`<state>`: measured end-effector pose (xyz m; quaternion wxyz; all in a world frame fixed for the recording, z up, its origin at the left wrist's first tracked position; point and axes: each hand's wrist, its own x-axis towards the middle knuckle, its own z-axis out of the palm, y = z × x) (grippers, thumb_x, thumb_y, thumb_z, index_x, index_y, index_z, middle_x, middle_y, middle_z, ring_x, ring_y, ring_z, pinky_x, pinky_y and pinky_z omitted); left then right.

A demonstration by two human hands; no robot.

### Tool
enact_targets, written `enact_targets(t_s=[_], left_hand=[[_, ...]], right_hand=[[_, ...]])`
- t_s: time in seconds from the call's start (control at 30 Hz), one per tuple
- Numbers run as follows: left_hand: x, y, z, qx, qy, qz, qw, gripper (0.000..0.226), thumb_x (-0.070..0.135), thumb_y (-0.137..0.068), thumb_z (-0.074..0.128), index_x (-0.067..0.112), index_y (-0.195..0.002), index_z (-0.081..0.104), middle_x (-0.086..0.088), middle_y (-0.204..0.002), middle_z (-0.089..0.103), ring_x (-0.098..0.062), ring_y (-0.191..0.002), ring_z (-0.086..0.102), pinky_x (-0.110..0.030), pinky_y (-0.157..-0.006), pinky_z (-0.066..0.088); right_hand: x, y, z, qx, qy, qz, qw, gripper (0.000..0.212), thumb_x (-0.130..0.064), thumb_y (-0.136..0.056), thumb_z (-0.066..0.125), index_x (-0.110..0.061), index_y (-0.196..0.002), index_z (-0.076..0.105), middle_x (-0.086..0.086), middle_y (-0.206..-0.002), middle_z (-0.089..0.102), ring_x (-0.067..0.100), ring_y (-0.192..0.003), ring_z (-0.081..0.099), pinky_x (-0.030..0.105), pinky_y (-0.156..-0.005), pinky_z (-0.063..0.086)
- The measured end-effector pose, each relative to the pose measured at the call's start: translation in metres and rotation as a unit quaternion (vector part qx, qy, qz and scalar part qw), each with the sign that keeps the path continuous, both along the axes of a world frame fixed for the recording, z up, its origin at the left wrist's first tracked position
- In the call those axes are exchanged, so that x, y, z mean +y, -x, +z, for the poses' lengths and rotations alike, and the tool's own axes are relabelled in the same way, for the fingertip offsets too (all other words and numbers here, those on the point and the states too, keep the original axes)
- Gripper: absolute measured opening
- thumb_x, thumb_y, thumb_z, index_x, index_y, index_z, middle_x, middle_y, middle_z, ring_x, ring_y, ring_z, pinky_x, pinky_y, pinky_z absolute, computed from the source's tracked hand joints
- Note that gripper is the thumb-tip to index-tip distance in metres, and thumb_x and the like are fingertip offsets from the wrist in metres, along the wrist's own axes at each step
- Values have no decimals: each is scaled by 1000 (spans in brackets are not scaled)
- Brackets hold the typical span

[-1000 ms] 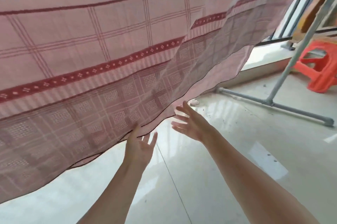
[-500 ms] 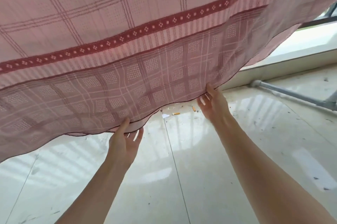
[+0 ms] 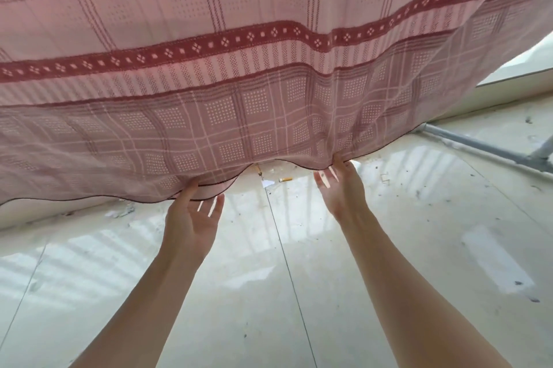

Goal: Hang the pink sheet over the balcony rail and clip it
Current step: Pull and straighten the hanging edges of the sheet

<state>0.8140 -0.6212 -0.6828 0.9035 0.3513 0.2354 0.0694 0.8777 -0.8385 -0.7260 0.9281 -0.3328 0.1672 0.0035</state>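
The pink sheet (image 3: 269, 62), checked with a dark red patterned band, hangs across the whole upper view; its dark-hemmed lower edge sags in a wave above the floor. My left hand (image 3: 191, 218) reaches up to that hem, thumb on the near side of the cloth and fingers going behind it. My right hand (image 3: 338, 185) pinches the hem further right, fingertips tucked under the edge. The rail that the sheet hangs from is out of view, and no clips are visible.
Glossy pale floor tiles (image 3: 284, 292) lie below, with a cigarette butt (image 3: 285, 179) and scraps of litter under the hem. A grey metal rack foot (image 3: 478, 146) runs along the floor at right. A low white sill (image 3: 508, 89) borders the far side.
Both hands have come up to the sheet's lower hem and taken hold of it. The view has shifted left and closer to the sheet; the orange stool at right is out of frame.
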Motion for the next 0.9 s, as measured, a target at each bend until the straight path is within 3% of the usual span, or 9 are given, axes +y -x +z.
enact_targets(t_s=[0.07, 0.17, 0.3, 0.37, 0.47, 0.57, 0.67, 0.77, 0.9], left_hand=[[5, -1, 1, 2, 4, -1, 1000, 21, 2, -86, 51, 19, -80, 61, 7, -73, 69, -13, -88, 62, -30, -84, 48], [12, -1, 3, 4, 2, 11, 1000, 22, -2, -81, 49, 17, -74, 58, 4, -78, 63, -14, -85, 61, -31, -83, 50], [20, -3, 4, 19, -46, 19, 999, 22, -9, -77, 50, 10, -69, 55, -1, -71, 62, -16, -84, 62, -29, -78, 52], [20, -4, 3, 30, -57, 26, 998, 22, -12, -77, 50, 8, -67, 54, -2, -63, 64, -16, -81, 63, -31, -80, 53], [18, -5, -2, 40, -26, 46, 998, 28, -13, -81, 45, 7, -63, 48, 0, -52, 60, -18, -79, 61, -36, -84, 52], [14, 2, -5, 2, 17, -12, 1000, 29, -8, -84, 44, 10, -63, 54, 0, -68, 64, -19, -89, 62, -37, -83, 51], [12, 6, -2, -28, 63, -49, 996, 26, 1, -84, 44, 12, -64, 57, -4, -86, 65, -22, -103, 62, -43, -90, 48], [11, 0, 7, -41, 105, -40, 993, 11, 4, -86, 50, 12, -80, 56, -4, -94, 57, -24, -112, 56, -44, -97, 46], [10, -10, 10, -31, 104, -11, 994, 10, 4, -91, 51, 11, -91, 58, -3, -99, 57, -18, -105, 57, -38, -96, 46]], right_hand=[[8, 0, -1, 3, -25, 7, 1000, 13, -19, -95, 50, -16, -107, 54, 2, -124, 55, 21, -120, 50, 29, -80, 46], [11, -4, 8, 6, -107, 3, 994, 30, -21, -97, 45, -14, -125, 50, 5, -129, 52, 24, -122, 46, 37, -94, 41], [7, -7, 25, -13, -165, -20, 986, 20, -16, -98, 40, -14, -103, 60, 0, -105, 62, 19, -109, 54, 38, -105, 36], [4, -7, 27, -13, -177, -37, 983, 17, -12, -96, 43, -12, -95, 60, 1, -96, 63, 16, -99, 59, 35, -99, 43], [-5, -6, 25, 8, -169, -84, 982, 10, -7, -93, 50, -9, -87, 58, 1, -83, 60, 13, -82, 60, 29, -78, 51], [-19, -7, 22, 19, -130, -111, 985, 14, -2, -90, 53, -10, -78, 54, -3, -58, 58, 7, -50, 52, 19, -55, 50], [-31, -10, 22, 23, -121, -130, 984, 11, 3, -87, 56, -7, -83, 56, 0, -60, 64, 8, -55, 54, 17, -53, 50], [-45, -16, 29, 5, -136, -159, 978, 17, 8, -88, 48, -6, -79, 52, 1, -51, 60, 10, -58, 50, 17, -52, 51], [-62, -17, 41, -36, -158, -171, 972, 25, 7, -92, 39, -5, -76, 53, 1, -52, 63, 10, -57, 59, 18, -61, 52]])
